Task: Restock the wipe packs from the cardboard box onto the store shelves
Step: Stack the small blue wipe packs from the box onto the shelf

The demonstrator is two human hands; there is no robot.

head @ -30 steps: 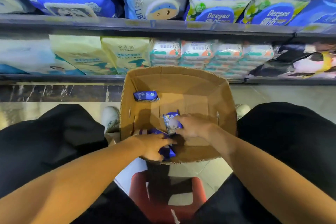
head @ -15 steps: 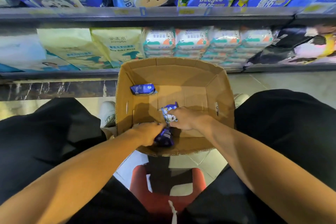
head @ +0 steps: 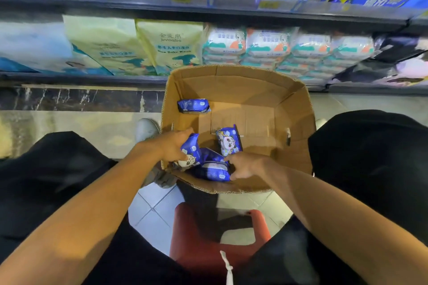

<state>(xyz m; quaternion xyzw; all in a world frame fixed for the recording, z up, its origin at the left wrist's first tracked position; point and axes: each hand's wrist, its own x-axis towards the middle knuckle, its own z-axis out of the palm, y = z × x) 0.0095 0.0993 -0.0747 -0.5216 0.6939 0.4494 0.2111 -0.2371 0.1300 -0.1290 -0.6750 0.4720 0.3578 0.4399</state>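
Cardboard box (head: 291,109) — nearly emptied, a few blue wipe packs left. One pack (head: 193,106) lies at the far left corner. Left hand (head: 170,147) grips a pack (head: 193,149) at the near edge; right hand (head: 245,165) pinches another (head: 214,169) beside it — likely gathering several for one shelf (head: 92,77) trip.

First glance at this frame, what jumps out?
The open cardboard box in the centre, between the person's knees, nearly emptied. Both hands are inside at its near edge: the left hand holds a blue wipe pack, the right hand has its grip on another blue pack. One lone pack lies at the box's far left corner.
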